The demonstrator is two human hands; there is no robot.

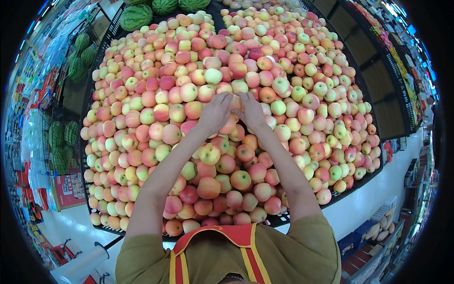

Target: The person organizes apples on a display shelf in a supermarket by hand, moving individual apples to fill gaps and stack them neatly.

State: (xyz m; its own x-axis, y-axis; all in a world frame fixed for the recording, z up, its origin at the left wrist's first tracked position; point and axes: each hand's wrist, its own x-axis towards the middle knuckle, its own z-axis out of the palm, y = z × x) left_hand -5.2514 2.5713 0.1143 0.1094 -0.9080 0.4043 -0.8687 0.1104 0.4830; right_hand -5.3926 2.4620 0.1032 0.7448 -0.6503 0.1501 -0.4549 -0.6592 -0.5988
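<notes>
Both arms reach forward over a broad heap of red and yellow apples (170, 106). My left hand (215, 112) and my right hand (252, 111) meet near the heap's middle, fingertips close together. Between them is a pale pinkish apple (236, 102), partly covered by fingers, with a hand on each side of it. Just beyond the fingertips sit a pale yellow-green apple (239, 86) and a red-and-yellow apple (237, 70). A yellow apple with brown marks (210, 153) lies between my forearms. Nearer my body the heap dips, and darker gaps show among the apples.
A black slatted display rim (369, 177) borders the heap. Watermelons (136, 17) rest at the far left corner, with more in a wire cart (56, 142) at left. A plastic-bag roll (81, 264) stands lower left. Produce crates (349, 245) are lower right.
</notes>
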